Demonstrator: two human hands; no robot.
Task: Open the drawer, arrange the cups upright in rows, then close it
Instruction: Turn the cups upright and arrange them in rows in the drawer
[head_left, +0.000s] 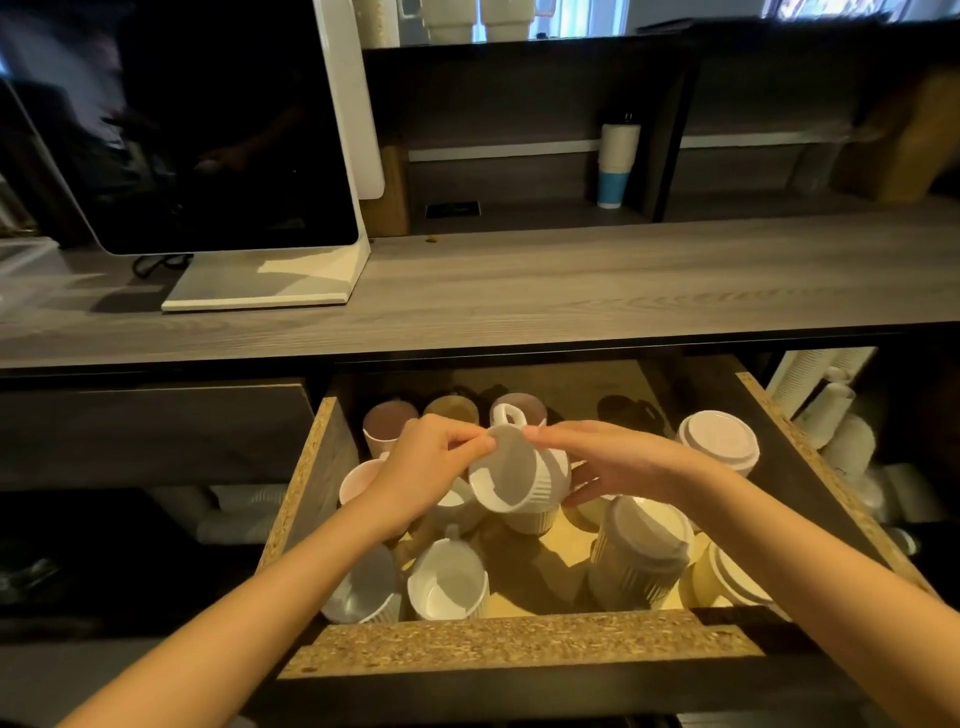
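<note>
The drawer (519, 642) stands pulled out below the counter, with several cups inside. Both hands hold one white ribbed mug (511, 475) above the drawer's middle, tilted with its mouth toward me. My left hand (434, 470) pinches its rim at the left. My right hand (608, 460) grips its far side near the handle. Three cups (449, 410) stand upright in a row at the back left. A white mug (448, 582) and a grey cup (363, 590) lie tilted at the front left. Upside-down cups (641, 553) sit at the right.
A wood-grain counter (571, 291) runs above the drawer, with a white-framed monitor (208, 156) on its left. A stack of paper cups (615, 166) stands on the shelf behind. More stacked paper cups (831, 415) lie in the space right of the drawer.
</note>
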